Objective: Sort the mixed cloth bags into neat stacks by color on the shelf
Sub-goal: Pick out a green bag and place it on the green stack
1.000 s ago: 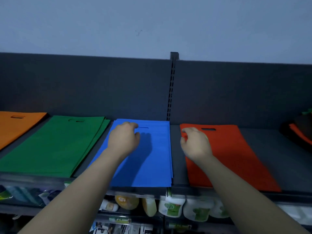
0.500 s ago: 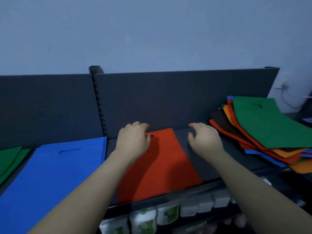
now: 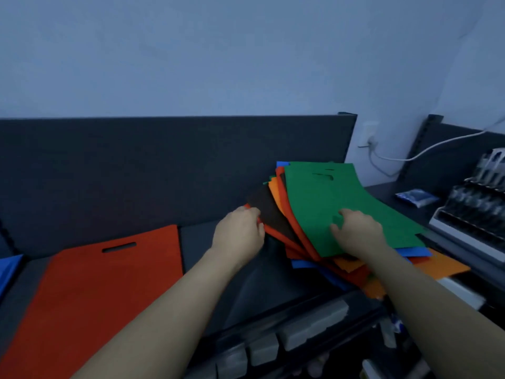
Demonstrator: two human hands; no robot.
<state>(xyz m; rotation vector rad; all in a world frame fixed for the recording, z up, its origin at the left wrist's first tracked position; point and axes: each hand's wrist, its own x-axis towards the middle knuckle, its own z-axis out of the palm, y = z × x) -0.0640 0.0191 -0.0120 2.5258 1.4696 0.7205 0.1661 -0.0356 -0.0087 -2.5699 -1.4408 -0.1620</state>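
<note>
A mixed pile of cloth bags lies fanned on the right of the dark shelf [image 3: 202, 242]. A green bag [image 3: 328, 198] is on top, with black [image 3: 269, 209], red, orange [image 3: 442, 266] and blue bags under it. My left hand [image 3: 237, 233] curls its fingers around the pile's left edge, at a red bag's corner. My right hand [image 3: 355, 232] rests on the green bag with bent fingers. A single red bag [image 3: 95, 283] lies flat on the shelf to the left. A corner of the blue stack [image 3: 8, 272] shows at the far left.
The shelf's dark back panel [image 3: 136, 173] rises behind the bags. To the right stand a display rack [image 3: 478, 206], a small blue packet [image 3: 416, 196] and a white cable [image 3: 437, 146]. Packaged goods [image 3: 300, 326] sit on the shelf below.
My view has swung right from the sorted stacks to the mixed pile. Both hands have moved right off the red bag and onto the pile.
</note>
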